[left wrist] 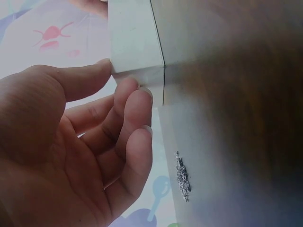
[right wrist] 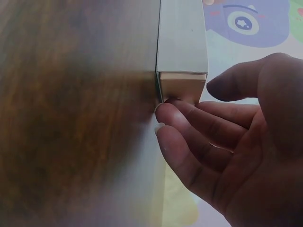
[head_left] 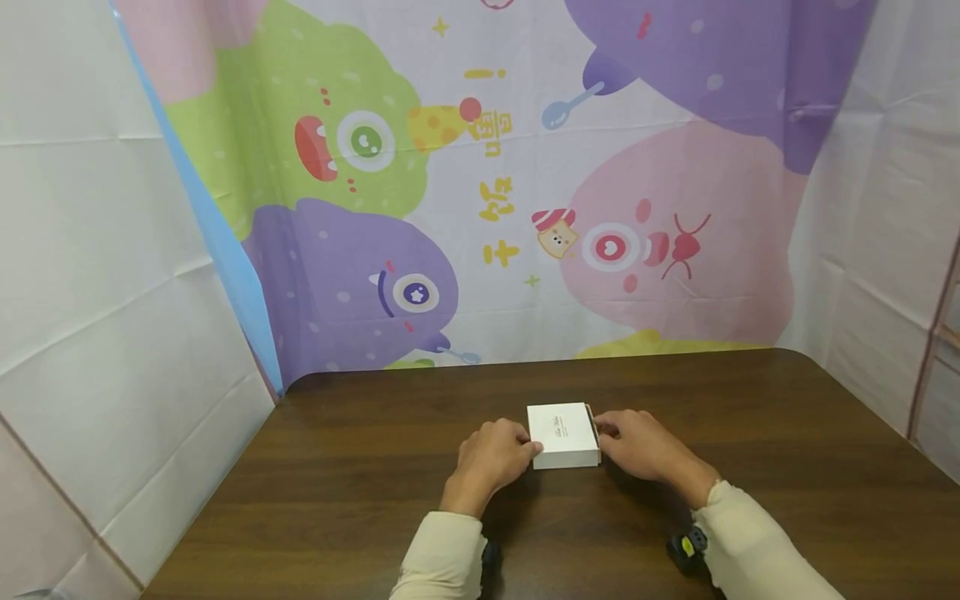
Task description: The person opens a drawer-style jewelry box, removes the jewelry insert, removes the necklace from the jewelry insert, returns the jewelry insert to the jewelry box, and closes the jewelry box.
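Observation:
A small white box (head_left: pixel 564 435) with dark printed lettering on its lid face lies flat on the brown wooden table. My left hand (head_left: pixel 493 457) holds its left end, the thumb at the upper edge and the curled fingers against the end face (left wrist: pixel 137 75). At the other end, a pinkish-beige inner part (right wrist: pixel 182 87) shows just past the white outer sleeve (right wrist: pixel 183 38). My right hand (head_left: pixel 647 446) has its curled fingertips at that inner part, with the thumb close to the far edge. Where the right fingertips press is partly hidden.
The dark wooden table (head_left: pixel 360 500) has rounded far corners. Behind it hangs a cloth (head_left: pixel 510 317) printed with cartoon monsters. Pale panels (head_left: pixel 97 275) stand on both sides. Wrist cameras (head_left: pixel 686 550) sit at the cream sleeves (head_left: pixel 442 554).

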A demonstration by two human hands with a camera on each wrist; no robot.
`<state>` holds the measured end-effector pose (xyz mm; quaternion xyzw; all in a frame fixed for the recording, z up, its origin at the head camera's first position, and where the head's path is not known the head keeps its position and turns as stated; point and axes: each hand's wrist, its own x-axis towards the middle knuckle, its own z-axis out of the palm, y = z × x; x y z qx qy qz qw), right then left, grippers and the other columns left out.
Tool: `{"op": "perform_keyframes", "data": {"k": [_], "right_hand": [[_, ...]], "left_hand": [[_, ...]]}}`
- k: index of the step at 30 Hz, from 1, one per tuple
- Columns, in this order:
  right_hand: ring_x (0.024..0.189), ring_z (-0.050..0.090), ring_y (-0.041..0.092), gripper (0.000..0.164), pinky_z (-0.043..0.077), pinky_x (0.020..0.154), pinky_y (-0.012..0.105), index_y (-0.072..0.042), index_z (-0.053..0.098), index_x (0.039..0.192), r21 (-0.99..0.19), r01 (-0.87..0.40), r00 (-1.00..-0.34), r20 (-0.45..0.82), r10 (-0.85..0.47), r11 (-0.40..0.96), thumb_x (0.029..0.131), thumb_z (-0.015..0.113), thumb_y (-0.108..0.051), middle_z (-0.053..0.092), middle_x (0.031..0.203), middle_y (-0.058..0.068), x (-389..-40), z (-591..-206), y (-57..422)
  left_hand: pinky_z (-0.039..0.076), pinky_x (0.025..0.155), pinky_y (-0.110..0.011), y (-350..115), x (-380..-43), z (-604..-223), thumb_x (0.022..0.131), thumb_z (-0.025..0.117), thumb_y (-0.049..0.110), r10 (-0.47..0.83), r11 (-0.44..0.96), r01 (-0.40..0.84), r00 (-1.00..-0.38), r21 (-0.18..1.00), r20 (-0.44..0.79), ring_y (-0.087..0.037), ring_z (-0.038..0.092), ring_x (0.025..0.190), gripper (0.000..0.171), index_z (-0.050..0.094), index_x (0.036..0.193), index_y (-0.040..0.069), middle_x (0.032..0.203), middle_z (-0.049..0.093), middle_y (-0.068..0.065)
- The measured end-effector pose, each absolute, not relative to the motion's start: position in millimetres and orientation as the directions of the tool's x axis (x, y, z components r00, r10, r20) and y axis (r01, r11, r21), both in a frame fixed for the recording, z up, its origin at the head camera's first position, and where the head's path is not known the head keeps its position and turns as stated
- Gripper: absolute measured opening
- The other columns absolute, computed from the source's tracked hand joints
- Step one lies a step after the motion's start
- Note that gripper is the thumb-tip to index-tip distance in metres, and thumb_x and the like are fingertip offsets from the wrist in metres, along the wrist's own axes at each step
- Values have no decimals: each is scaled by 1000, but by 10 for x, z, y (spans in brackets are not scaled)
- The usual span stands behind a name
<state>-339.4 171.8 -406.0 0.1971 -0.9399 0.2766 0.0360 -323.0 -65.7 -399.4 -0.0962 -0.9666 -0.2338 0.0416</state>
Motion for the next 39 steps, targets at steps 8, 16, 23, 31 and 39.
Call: {"op": "perform_keyframes", "data": {"k": [8, 16, 23, 31, 39], "right_hand": [[114, 62, 32, 33, 48, 93, 52, 2, 67, 126, -512, -412, -910, 194, -366, 753, 97, 54, -9, 67, 123, 17, -3410, -4050, 1711], [100, 62, 24, 33, 48, 86, 47, 1, 67, 125, -506, -410, -912, 197, -360, 759, 96, 55, -9, 68, 122, 16, -3437, -4001, 1720], [107, 63, 28, 31, 49, 91, 50, 1, 68, 123, -507, -420, -907, 216, -361, 753, 96, 56, -8, 68, 121, 16, -3446, -3981, 1726], [103, 62, 24, 31, 48, 88, 47, -2, 69, 123, -508, -398, -917, 194, -349, 764, 96, 56, -9, 68, 121, 13, -3429, -4031, 1727], [108, 65, 29, 29, 49, 91, 50, -1, 70, 120, -500, -424, -906, 224, -360, 755, 95, 57, -7, 70, 117, 12, -3419, -4101, 1736]], "left_hand": [[46, 67, -43, -685, -3243, -3961, 91, 73, 39, 167, 870, 206, -978, 449, 124, -15, 60, 73, 22, 80, 96, 19, 87, 71, 6], [46, 67, -43, -661, -3272, -3923, 90, 73, 38, 173, 866, 217, -975, 451, 137, -15, 59, 73, 22, 80, 96, 18, 87, 71, 6], [46, 68, -44, -650, -3283, -3889, 90, 73, 39, 171, 866, 218, -975, 450, 143, -15, 61, 74, 23, 80, 97, 18, 88, 72, 5], [46, 68, -44, -641, -3246, -3920, 91, 73, 38, 172, 862, 212, -977, 461, 127, -16, 61, 74, 22, 80, 96, 19, 87, 71, 6], [46, 67, -44, -647, -3230, -3997, 90, 73, 39, 171, 860, 213, -977, 464, 130, -15, 60, 73, 23, 80, 96, 18, 86, 71, 6]]}}
